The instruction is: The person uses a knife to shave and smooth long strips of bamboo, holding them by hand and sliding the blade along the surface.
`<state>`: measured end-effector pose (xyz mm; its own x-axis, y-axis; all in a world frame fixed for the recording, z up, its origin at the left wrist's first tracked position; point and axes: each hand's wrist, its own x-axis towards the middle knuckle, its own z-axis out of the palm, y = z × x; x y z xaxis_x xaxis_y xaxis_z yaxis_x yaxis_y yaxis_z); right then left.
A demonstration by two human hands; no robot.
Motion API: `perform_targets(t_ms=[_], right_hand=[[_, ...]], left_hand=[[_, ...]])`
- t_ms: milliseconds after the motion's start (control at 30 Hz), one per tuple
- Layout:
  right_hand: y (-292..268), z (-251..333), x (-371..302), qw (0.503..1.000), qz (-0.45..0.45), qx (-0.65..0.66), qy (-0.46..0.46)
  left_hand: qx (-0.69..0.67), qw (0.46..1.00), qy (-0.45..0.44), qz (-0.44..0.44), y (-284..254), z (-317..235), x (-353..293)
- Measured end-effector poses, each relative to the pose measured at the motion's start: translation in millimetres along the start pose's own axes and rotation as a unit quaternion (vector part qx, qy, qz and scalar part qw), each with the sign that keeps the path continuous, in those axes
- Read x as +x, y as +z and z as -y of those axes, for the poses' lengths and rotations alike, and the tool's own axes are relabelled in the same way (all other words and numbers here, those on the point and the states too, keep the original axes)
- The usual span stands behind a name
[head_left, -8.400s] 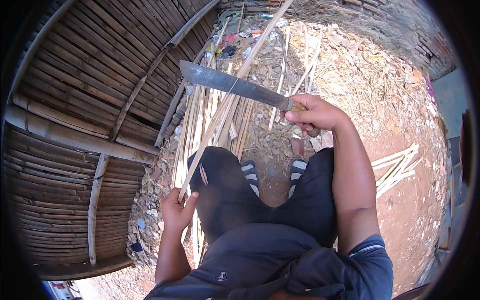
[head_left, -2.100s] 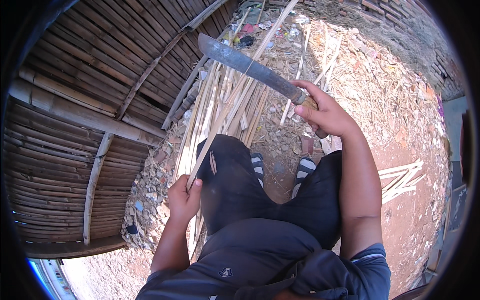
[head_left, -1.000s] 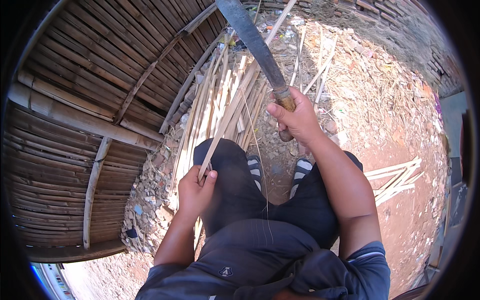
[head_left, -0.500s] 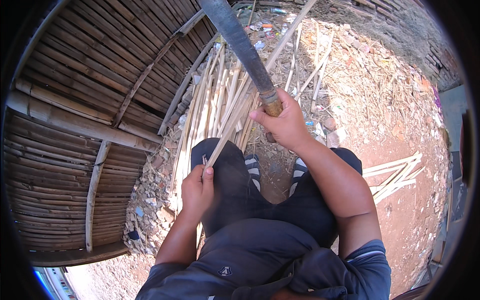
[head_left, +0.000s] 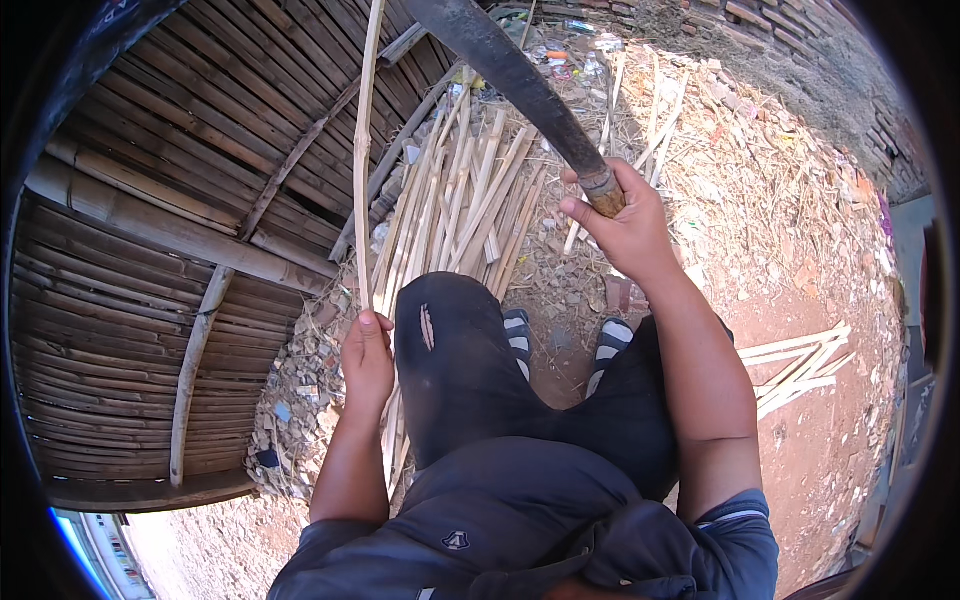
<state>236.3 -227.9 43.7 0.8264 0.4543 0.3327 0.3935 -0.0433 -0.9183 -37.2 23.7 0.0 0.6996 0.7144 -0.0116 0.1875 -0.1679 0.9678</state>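
My left hand (head_left: 368,360) is closed round the near end of a long, pale bamboo strip (head_left: 364,170), beside my left knee. The strip stands away from me and runs out past the top of the picture. In my right hand (head_left: 630,225) is a machete (head_left: 530,100), gripped by its short wooden handle. Its wide dark blade slants up and to the left, and its far end is cut off by the picture's edge. Blade and strip are apart near their lower ends. A pile of split bamboo strips (head_left: 450,205) lies on the ground beyond my left knee.
A bamboo-slat wall (head_left: 150,260) with poles rises on the left. Straw and rubble cover the sunlit ground (head_left: 760,190). A smaller heap of strips (head_left: 800,365) lies to the right. Along the far side runs a brick wall (head_left: 750,25). My sandalled feet (head_left: 612,340) are between.
The bamboo strip has swung left, from slanting under the blade to nearly upright, with my left hand shifting slightly left. My right hand and the machete have moved to the right.
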Motion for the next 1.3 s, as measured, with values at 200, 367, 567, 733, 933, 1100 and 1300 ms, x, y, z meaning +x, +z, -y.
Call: perform_targets(t_ms=[200, 367, 567, 733, 933, 1100, 1300], right_hand=[[-23, -13, 7, 0.989, 0.018, -0.139, -0.037], [-5, -7, -5, 0.956, 0.069, -0.232, -0.168], [14, 0, -11, 0.898, 0.126, -0.317, -0.278], [-2, -11, 0, 0.898, 0.070, -0.341, -0.268], [11, 1, -12, 0.895, 0.102, -0.329, -0.283], [12, -2, -8, 0.873, 0.112, -0.378, -0.287], [10, -3, -14, 0.868, 0.142, -0.400, -0.258]], left_hand=[[0.034, 0.998, -0.011, 0.048, -8, 1, -17], [0.068, 0.991, -0.036, 0.113, -9, -3, -38], [0.119, 0.981, -0.051, 0.141, -33, 15, -59], [0.041, 0.973, -0.127, 0.188, -42, 19, -71], [0.012, 0.967, -0.150, 0.205, -38, 16, -70], [0.169, 0.976, 0.008, 0.140, -27, 4, -68], [0.300, 0.949, 0.085, 0.046, -14, -8, -59]])
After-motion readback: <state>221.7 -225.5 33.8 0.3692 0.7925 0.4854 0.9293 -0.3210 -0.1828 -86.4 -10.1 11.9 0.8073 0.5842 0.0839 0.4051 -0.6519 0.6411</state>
